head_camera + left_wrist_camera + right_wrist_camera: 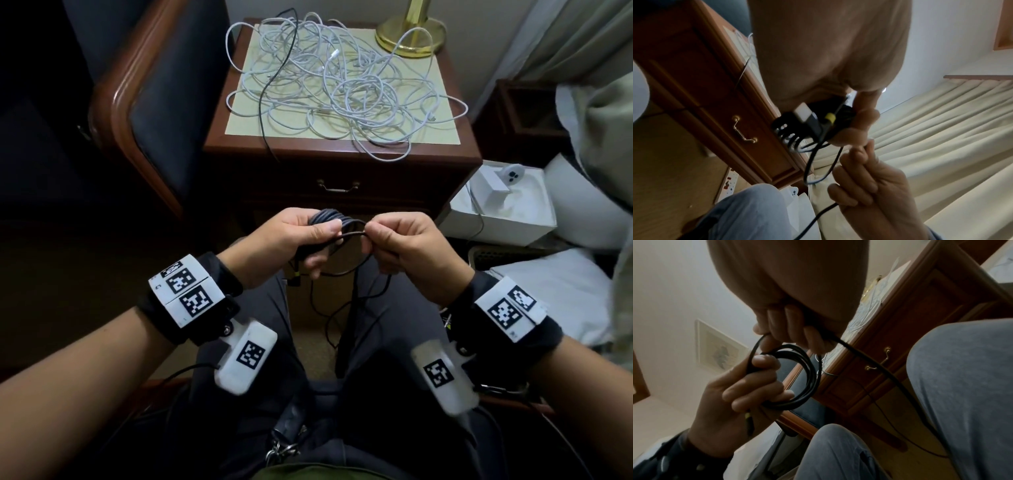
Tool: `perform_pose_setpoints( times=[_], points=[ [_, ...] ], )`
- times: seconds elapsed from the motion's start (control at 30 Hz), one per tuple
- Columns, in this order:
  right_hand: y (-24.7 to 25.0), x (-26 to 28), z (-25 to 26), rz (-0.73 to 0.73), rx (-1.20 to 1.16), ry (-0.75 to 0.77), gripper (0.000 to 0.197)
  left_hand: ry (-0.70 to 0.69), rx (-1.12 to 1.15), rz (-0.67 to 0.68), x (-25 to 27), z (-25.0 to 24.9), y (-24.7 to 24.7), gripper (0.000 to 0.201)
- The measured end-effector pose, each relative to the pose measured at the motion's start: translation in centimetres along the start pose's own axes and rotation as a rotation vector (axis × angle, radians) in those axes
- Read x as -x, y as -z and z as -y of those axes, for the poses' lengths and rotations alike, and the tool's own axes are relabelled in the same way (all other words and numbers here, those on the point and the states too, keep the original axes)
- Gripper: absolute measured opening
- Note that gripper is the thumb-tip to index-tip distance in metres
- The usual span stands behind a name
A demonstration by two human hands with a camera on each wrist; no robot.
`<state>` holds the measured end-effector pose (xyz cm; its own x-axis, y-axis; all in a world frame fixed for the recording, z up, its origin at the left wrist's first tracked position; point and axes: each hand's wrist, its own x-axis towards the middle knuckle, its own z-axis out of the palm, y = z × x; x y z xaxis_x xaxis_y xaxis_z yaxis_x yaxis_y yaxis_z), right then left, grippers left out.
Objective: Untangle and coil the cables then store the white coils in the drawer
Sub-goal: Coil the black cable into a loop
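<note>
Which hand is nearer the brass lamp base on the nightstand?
Right. The right hand sits below the brass lamp base, toward its side; the left hand, gripping the black coil, is farther left.

A dark wooden nightstand is set against a pale wall, flanked by a padded chair and pale curtains. A brass lamp base is seen on top.

worktop: ahead of both hands, cable tangle on it
lamp base: worktop's far right corner, one cable loop over it
drawer: under the worktop
chair: left of worktop
box: right of drawer
cable coil: between left hand and right hand, over the lap
</note>
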<state>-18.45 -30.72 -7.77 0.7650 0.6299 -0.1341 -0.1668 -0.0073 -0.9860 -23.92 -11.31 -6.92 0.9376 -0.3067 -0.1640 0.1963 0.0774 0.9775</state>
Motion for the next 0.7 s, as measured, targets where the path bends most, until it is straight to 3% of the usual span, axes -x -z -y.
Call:
perform_pose_setpoints(
  times=[0.07, 0.2, 0.33, 0.53, 0.7],
  points=[
    [-0.1, -0.1, -0.2, -0.098, -0.017, 0.054, 0.015, 0.026, 0.034, 0.003, 0.0, 0.0, 0.0, 0.022],
    [-0.2, -0.4, -0.5, -0.151, -0.053, 0.103, 0.044, 0.056, 0.15, 0.023, 0.0, 0.3, 0.3, 0.022],
    [-0.6, -0.5, -1.2, -0.207, 0.07, 0.158, 0.053, 0.036, 0.26, 0.05, -0.1, 0.5, 0.4, 0.024],
    [-0.5, -0.5, -1.4, -0.123, 0.004, -0.097, 0.031, 0.038, 0.46, 0.108, 0.2, 0.2, 0.0, 0.032],
    [0.4, -0.4, -1.1, 0.119, -0.203, -0.224, 0.04, 0.099, 0.608, 0.109, 0.2, 0.2, 0.5, 0.04]
  ],
)
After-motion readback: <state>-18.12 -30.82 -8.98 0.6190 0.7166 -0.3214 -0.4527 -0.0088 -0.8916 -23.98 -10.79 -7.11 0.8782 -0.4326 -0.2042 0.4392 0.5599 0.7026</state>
